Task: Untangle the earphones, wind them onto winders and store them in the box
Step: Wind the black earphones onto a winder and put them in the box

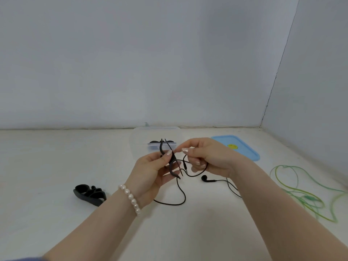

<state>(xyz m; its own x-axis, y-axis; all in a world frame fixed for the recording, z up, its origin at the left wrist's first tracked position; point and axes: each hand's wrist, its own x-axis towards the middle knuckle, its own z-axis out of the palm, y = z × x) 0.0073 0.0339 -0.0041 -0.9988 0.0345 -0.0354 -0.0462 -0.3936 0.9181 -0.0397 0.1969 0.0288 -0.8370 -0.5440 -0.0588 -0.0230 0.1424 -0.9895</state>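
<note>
My left hand (152,171) grips a flat black winder (174,161) edge-on above the table. My right hand (205,157) pinches the cord of the black earphones (180,193) right beside the winder. The cord loops down onto the table, and one black earbud (204,178) lies under my right hand. A clear plastic box (139,137) stands behind my hands with something dark inside. Green earphones (301,191) lie loose at the right.
Spare black winders (89,194) lie in a small pile at the left. A blue lid (243,149) with a yellow sticker rests right of the box. White walls close the table at the back and the right.
</note>
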